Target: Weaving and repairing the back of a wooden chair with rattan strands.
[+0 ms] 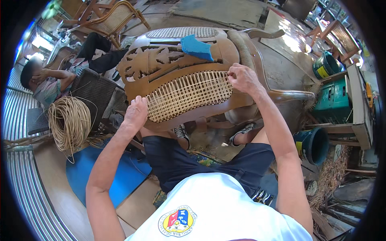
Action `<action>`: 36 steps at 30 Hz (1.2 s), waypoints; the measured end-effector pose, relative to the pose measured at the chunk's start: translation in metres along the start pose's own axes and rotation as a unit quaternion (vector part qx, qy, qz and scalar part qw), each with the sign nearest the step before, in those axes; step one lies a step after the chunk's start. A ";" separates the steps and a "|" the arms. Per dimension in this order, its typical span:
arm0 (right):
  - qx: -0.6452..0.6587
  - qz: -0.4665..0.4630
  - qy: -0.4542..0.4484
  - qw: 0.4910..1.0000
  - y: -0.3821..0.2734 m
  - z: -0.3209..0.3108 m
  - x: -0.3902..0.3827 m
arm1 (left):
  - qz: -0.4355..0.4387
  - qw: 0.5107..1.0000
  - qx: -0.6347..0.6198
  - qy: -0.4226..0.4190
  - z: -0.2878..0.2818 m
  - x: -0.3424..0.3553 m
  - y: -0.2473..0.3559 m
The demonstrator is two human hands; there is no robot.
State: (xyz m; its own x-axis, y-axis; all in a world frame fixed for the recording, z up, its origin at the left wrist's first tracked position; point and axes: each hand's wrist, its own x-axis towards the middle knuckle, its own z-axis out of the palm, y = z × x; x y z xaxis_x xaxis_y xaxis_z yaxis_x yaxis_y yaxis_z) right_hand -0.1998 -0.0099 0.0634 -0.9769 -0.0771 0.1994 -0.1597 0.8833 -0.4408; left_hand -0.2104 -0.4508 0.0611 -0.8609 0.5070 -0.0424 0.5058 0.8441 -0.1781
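I see the woven cane panel (189,96) lying between my two hands, slanting up from left to right; it is set in the brown wooden frame (213,111) of a carved seat that sits just in front of my knees; my left hand (136,113) is at the panel's left end, its fingers bent and drawn in near the edge of the weave, though from here I cannot tell whether they grip anything; my right hand (243,78) is higher, at the panel's upper right corner, with thumb and forefinger brought nearly together on a thin strand (219,72) that runs along the top of the weave; so the open lattice fills the space from one hand to the other, the carved part (157,60) of the frame rising beyond it; a blue piece (197,47) rests on the wood past the panel, nearer my right hand than my left; well off to the left of my left hand hangs a coil of cane (69,122), with another person (56,78) seated behind it; to the right, beyond my right arm, stand a green crate (331,100) and two dark buckets (313,145).
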 end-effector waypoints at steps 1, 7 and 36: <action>-0.001 0.000 0.000 1.000 0.001 -0.001 0.000 | -0.005 1.000 0.001 -0.004 -0.001 -0.001 0.001; -0.001 -0.012 -0.013 1.000 0.004 -0.002 0.002 | -0.037 0.997 -0.062 0.022 0.010 -0.002 0.001; -0.008 -0.040 -0.009 0.999 -0.001 -0.001 0.008 | -0.298 0.816 -0.430 0.247 0.035 -0.024 0.016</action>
State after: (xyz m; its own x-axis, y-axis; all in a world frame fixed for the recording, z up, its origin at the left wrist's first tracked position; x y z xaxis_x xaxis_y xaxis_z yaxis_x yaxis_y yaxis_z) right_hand -0.2078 -0.0109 0.0661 -0.9634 -0.1559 0.2181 -0.2353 0.8817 -0.4091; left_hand -0.1831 -0.4555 0.0246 -0.9485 -0.2081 0.2386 0.0396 0.6698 0.7415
